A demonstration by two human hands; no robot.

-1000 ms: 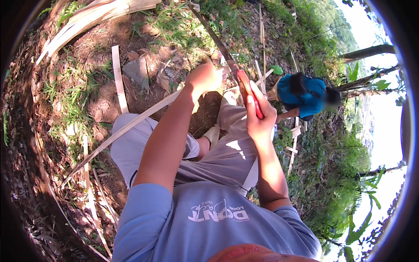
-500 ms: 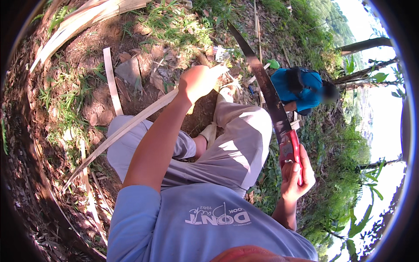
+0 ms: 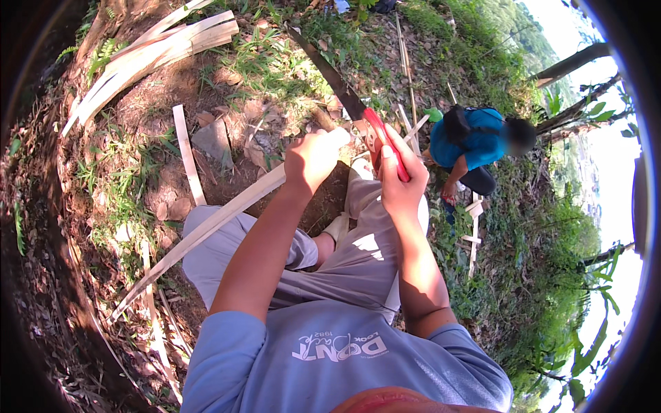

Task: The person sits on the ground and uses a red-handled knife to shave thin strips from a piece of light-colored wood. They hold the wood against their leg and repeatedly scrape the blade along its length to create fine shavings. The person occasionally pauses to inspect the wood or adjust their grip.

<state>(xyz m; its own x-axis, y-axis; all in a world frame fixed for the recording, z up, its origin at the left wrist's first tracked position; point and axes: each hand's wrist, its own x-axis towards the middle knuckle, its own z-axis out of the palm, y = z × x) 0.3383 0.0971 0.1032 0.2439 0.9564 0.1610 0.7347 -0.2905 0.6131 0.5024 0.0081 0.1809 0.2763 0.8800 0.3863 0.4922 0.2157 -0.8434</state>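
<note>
My left hand [image 3: 313, 162] is closed around a long pale wooden strip [image 3: 227, 215]. The strip runs back past my left knee toward the lower left, and its far end by the fist is hard to make out in the glare. In my right hand [image 3: 401, 179] is a pruning saw with a red handle [image 3: 385, 144], fingers wrapped around the grip. Its long dark blade [image 3: 330, 74] points up and to the left, beyond my left fist. The two hands are close together above my bent legs, and the handle's front end is just right of the left fist.
Several split wooden strips [image 3: 158, 58] are piled at the far left. Another strip [image 3: 187, 155] lies by a flat grey stone [image 3: 213, 141]. At the right, a person in a blue shirt [image 3: 475, 138] bends over beside crossed pale sticks [image 3: 474, 220]. Grass and leaves cover the sloping ground.
My right hand has brought the saw left and forward, from out at my right side to beside my left fist. The other person's arm now reaches down toward the sticks.
</note>
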